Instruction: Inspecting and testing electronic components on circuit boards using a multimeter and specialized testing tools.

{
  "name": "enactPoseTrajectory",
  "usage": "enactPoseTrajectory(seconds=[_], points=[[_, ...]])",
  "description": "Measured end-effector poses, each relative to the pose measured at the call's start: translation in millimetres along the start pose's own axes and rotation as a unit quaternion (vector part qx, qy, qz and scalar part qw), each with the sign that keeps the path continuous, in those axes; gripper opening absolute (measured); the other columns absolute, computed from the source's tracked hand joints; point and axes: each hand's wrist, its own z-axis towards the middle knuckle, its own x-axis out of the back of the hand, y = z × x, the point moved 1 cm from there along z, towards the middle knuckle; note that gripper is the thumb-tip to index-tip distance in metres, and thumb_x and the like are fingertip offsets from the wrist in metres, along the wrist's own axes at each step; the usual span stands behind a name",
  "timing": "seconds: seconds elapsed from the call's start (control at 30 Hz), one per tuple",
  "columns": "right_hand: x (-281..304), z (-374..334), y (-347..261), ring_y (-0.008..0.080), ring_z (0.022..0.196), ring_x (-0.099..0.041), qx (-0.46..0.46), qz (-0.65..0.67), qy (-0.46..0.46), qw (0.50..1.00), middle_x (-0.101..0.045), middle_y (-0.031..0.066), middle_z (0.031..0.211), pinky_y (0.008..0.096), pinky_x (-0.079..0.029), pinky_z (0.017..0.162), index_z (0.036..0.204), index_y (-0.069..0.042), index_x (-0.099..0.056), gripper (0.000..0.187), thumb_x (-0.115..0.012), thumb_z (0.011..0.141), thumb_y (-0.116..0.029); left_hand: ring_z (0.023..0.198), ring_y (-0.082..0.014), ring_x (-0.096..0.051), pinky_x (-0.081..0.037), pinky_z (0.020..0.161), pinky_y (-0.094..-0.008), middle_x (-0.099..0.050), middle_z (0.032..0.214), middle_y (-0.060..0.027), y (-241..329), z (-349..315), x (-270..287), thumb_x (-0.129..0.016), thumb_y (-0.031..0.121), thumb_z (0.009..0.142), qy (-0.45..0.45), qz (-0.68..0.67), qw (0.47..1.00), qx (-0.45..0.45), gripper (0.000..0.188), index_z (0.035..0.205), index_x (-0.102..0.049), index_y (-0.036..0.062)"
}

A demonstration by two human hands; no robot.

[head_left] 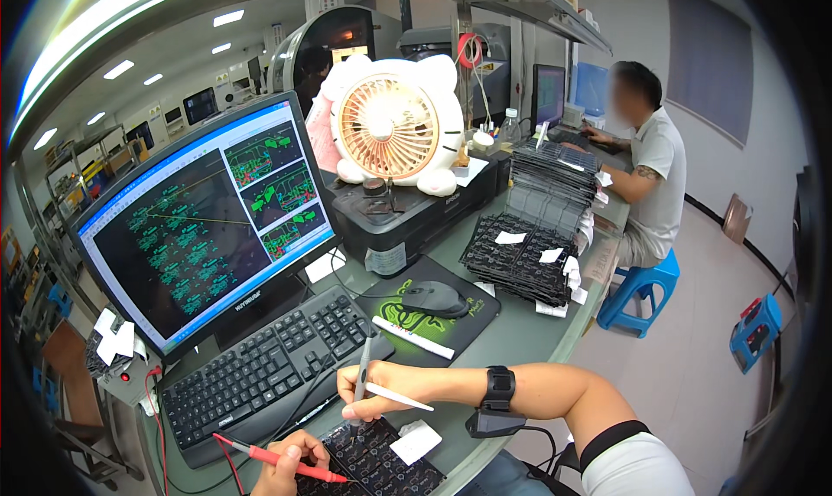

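Red plastic marks the probe (319,473) pinched in the left hand (290,461), its tip low over a black circuit panel (381,470); contact is too small to tell. That panel lies just beneath both hands and bears a white paper slip (416,442). The right hand (381,388) pinches a grey pen-shaped tool (363,366), aimed down at the panel, with a white stick (403,398) lodged in the same grip. With both tools poised over it, this panel seems mid-work rather than finished. Beyond the left hand, the monitor (191,236) shows a green layout on black. Farther off, ahead and right of the right hand, stands a stack of similar panels (520,257) with paper slips on it; whether those are done or waiting, I cannot tell.
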Motion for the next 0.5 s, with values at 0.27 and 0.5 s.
enactPoseTrajectory(seconds=[0.27, 0.5], points=[[-6, 7, 5, 0.0072, 0.062, -0.054, 0.003, 0.014, -0.053, 0.998, -0.058, 0.002, 0.069, 0.0224, -0.044, 0.055, 0.086, -0.006, -0.047, 0.03, -0.065, 0.09, -0.029, 0.067, -0.0112, -0.053, -0.042, 0.063, -0.0245, -0.057, 0.075, -0.0044, 6, -7, -1, -0.04, 0.043, 0.098, 0.011, 0.0, 1.0, 0.016, 0.045, 0.087, -0.053, 0.0019], [-6, -5, 8, 0.0066, 0.068, -0.055, -0.025, -0.001, -0.025, 0.999, -0.058, 0.0008, 0.074, 0.0223, -0.046, 0.06, 0.089, -0.005, -0.056, 0.023, -0.064, 0.092, -0.026, 0.057, -0.0061, -0.044, -0.036, 0.054, -0.0212, -0.053, 0.067, 0.0003, 16, -5, -4, -0.03, 0.054, 0.096, -0.022, 0.081, 0.996, 0.036, 0.061, 0.09, -0.058, 0.0003]])
